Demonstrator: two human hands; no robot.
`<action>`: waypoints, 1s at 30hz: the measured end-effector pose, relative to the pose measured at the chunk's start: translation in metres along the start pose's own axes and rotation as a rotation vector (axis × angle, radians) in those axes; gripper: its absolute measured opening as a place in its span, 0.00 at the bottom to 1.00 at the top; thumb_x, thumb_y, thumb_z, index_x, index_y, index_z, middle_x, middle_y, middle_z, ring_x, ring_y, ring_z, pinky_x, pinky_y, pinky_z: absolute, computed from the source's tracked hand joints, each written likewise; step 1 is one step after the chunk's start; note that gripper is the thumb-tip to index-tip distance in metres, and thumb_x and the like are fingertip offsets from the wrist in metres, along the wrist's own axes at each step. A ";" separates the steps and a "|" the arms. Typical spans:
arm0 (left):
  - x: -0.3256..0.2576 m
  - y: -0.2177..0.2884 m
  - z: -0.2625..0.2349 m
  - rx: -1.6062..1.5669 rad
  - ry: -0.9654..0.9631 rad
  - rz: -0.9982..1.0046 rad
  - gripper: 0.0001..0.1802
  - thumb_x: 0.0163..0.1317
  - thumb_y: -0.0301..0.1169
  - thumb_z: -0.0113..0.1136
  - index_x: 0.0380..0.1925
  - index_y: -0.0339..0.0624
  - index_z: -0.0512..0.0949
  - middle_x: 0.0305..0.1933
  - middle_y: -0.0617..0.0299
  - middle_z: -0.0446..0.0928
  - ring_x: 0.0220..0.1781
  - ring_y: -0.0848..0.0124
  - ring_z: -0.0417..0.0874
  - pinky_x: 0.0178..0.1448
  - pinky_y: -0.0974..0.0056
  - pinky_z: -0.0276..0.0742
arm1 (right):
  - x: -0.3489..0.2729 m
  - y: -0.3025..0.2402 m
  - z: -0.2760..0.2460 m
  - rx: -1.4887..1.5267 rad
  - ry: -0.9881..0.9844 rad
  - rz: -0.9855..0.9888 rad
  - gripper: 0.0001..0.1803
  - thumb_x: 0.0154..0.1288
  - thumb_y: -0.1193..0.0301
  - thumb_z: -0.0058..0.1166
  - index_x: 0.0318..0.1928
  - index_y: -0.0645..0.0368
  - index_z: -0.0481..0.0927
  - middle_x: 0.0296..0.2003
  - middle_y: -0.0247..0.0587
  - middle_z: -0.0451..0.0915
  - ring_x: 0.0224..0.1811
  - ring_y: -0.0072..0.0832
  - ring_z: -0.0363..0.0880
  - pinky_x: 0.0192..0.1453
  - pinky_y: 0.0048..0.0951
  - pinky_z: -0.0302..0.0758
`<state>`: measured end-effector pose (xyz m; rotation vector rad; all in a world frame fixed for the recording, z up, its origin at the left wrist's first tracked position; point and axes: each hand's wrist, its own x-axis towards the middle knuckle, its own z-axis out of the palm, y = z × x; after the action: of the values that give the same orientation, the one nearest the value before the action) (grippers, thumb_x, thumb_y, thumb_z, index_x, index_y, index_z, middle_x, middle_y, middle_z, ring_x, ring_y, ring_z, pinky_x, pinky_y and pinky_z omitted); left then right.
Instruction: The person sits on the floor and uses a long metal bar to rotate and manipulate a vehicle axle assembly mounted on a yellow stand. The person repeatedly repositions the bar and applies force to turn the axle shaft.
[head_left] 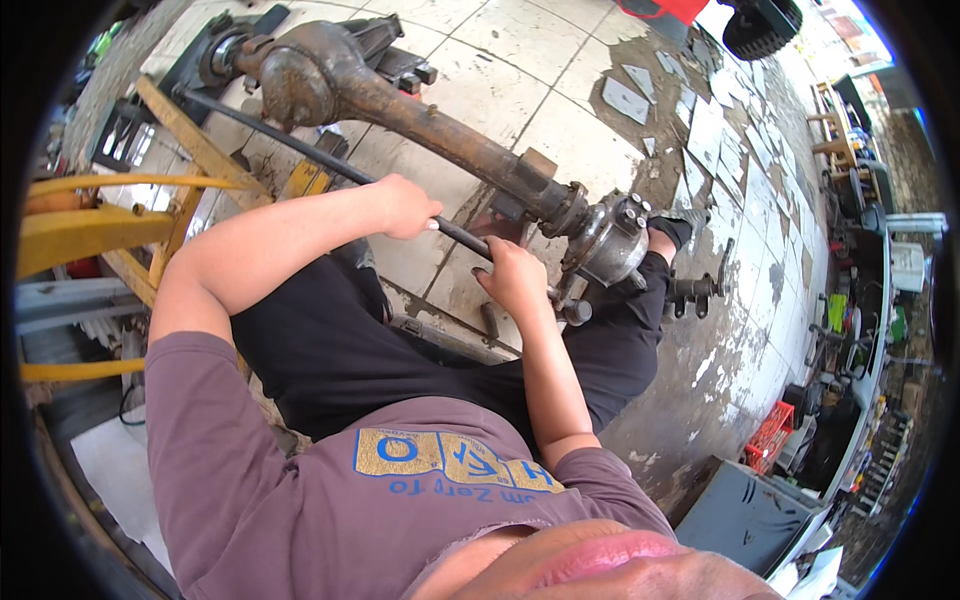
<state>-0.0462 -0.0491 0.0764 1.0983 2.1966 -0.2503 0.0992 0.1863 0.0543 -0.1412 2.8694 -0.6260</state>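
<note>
Both of my hands grip a long dark metal rod (300, 148) that runs slantwise in front of my lap. My left hand (405, 207) is closed round its middle. My right hand (515, 275) closes on it further right, near a round metal joint (575, 312). Beyond the rod lies a rusty axle housing (440, 130), roughly alongside it, with a wide bulge (300, 90) toward the far left. At its right end sits a grey metal hub (612, 240) with bolt heads, next to my right leg. Whether the rod's ends are fastened to the axle cannot be told.
A yellow metal frame (100, 238) stands close by my left arm. Broken tiles (705, 135) are scattered at the far right. Along the right are a grey cabinet (745, 515), a red crate (770, 437) and a cluttered bench (870, 350). A dark tyre (762, 28) shows at the top.
</note>
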 end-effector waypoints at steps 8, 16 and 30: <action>0.000 0.006 -0.007 -0.006 -0.015 -0.003 0.24 0.89 0.51 0.48 0.64 0.47 0.82 0.55 0.49 0.91 0.60 0.46 0.92 0.64 0.39 0.85 | -0.002 0.016 0.022 -0.054 0.044 -0.003 0.23 0.60 0.63 0.78 0.55 0.54 0.88 0.49 0.45 0.92 0.55 0.47 0.92 0.57 0.49 0.88; -0.008 0.003 0.000 -0.027 0.026 0.003 0.21 0.89 0.48 0.49 0.58 0.43 0.80 0.53 0.48 0.89 0.60 0.45 0.90 0.64 0.39 0.84 | 0.001 0.005 0.004 -0.150 -0.020 -0.047 0.32 0.63 0.58 0.78 0.65 0.53 0.84 0.54 0.44 0.92 0.59 0.47 0.91 0.68 0.49 0.84; -0.004 -0.001 0.003 -0.010 0.038 0.014 0.21 0.89 0.48 0.48 0.58 0.43 0.80 0.51 0.48 0.89 0.57 0.44 0.91 0.62 0.38 0.85 | -0.006 0.009 0.001 0.011 -0.053 0.024 0.29 0.63 0.61 0.76 0.63 0.53 0.88 0.52 0.46 0.93 0.56 0.49 0.92 0.59 0.51 0.88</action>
<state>-0.0438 -0.0536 0.0766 1.1212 2.2201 -0.2143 0.1049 0.1950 0.0510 -0.1191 2.8121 -0.6235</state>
